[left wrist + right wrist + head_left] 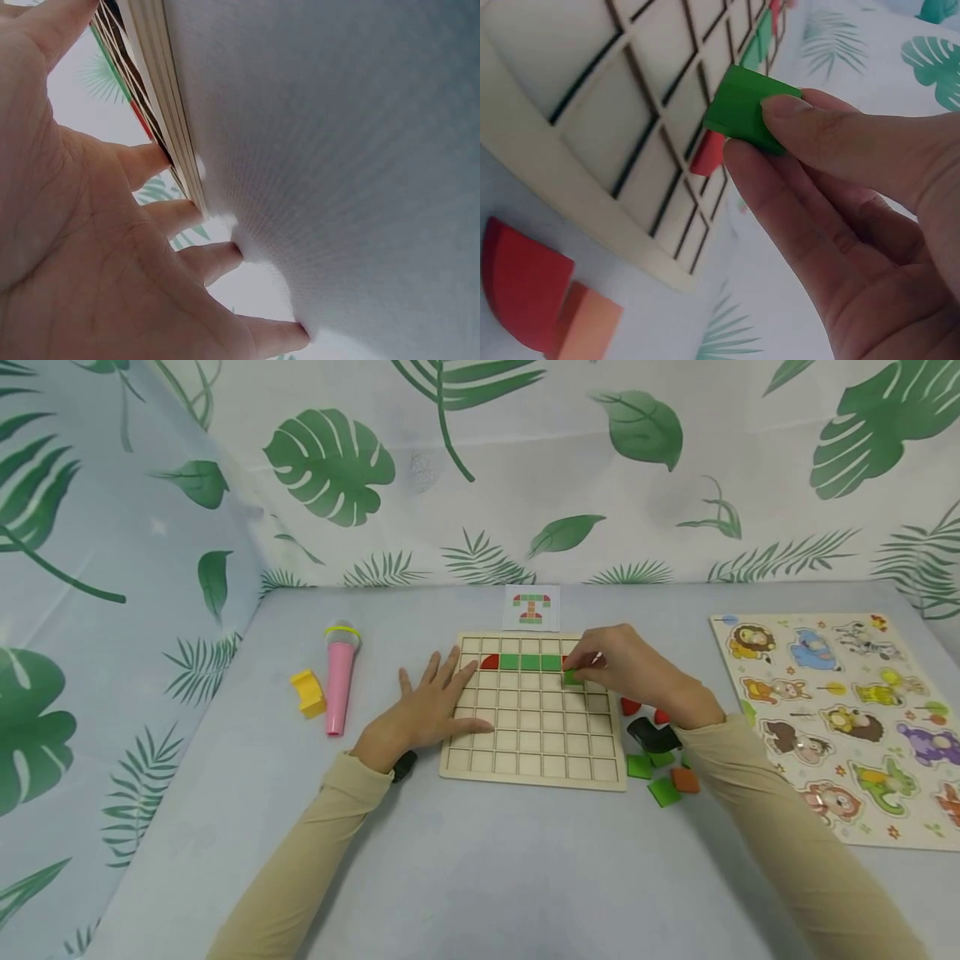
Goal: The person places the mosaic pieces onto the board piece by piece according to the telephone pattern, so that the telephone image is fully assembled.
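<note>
A wooden grid board [506, 742] lies flat on the table. One of its upper rows holds a red quarter-round tile [490, 662], several green square tiles [530, 662] and another red tile [709, 154]. My left hand [423, 714] spreads over the board's left edge, thumb and some fingertips on it; in the left wrist view other fingertips touch the tabletop. Between thumb and fingers, my right hand [630, 668] pinches a green square tile [746, 105] just above the board, below the row's right end.
Loose green tiles [663, 792], red tiles and an orange tile [685, 779] lie right of the board, beside a black object [654, 736]. A pattern card [532, 607] stands behind. Left are a pink microphone [341, 685] and yellow piece [307, 693]; right, an animal puzzle [825, 693].
</note>
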Demonstrator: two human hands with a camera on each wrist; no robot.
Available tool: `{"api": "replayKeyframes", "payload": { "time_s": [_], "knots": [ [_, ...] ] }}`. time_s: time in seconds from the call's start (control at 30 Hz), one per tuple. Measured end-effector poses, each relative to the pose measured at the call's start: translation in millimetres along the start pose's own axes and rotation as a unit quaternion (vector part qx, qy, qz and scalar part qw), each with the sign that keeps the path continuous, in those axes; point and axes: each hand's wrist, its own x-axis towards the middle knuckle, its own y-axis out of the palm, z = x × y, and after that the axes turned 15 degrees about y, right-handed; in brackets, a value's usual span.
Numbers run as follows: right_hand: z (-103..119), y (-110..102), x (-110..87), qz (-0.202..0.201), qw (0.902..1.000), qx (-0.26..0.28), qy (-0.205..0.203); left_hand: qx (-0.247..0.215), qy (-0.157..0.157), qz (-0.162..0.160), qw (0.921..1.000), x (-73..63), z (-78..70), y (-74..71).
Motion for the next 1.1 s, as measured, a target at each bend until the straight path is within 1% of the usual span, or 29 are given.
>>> {"api": "replayKeyframes", "payload": {
  "time_s": [0.33, 0.57, 0.87, 1.1],
  "knots": [
    [-6.3, 3.8, 0.8, 0.006, 1.0000, -0.003, 0.004, 0.001, 0.002, 0.001, 1.0000, 0.8, 0.9, 0.6],
    [-8.5, 5.1, 2.7, 0.010, 0.9999, -0.008, -0.007, 0.002, 0.001, -0.001, 1.0000, -0.3, 0.5, 0.7],
    [-8.2, 4.0, 3.7, 0.012, 0.9995, -0.028, -0.003, 0.003, 0.002, -0.001, 1.0000, -0.4, -0.4, -0.5],
    [-9.2, 6.6, 6.3, 0.023, 0.9989, -0.041, -0.002, 0.002, 0.002, -0.001, 1.0000, -0.5, -0.1, -0.2]
  ]
}}
